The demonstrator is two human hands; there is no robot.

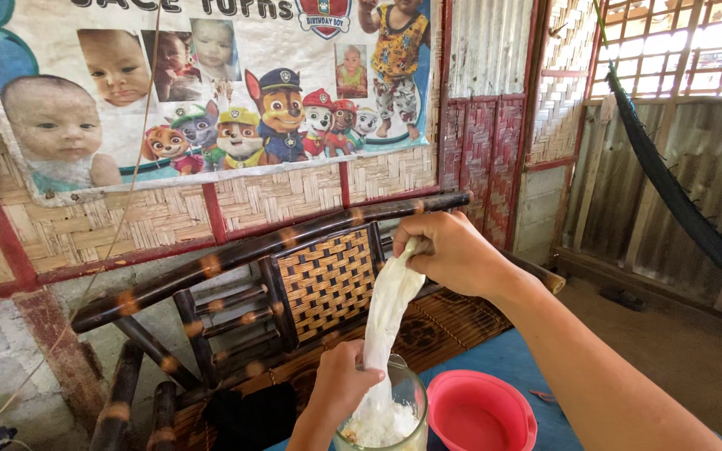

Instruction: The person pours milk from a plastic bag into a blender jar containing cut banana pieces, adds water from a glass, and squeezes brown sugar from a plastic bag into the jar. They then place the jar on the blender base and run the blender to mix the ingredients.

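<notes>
Two bare hands stretch a white translucent plastic bag (388, 313) over a clear glass jar (394, 413) on the blue desk (495, 359). Right hand (449, 250) is clamped on the bag's top; left hand (344, 380) squeezes it near the jar's mouth. A red plastic bowl (480, 413) sits just beside, before a dark bamboo bench (294, 276).

White cloth bag (388, 313) hangs stretched, twisted, lower end inside clear glass jar (394, 418).

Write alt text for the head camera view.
Two bare hands squeeze a clear plastic bag of white powder into a glass jar: the right hand grips its top, the left hand its lower part. A pink bowl sits beside the jar, a bamboo chair behind.
</notes>
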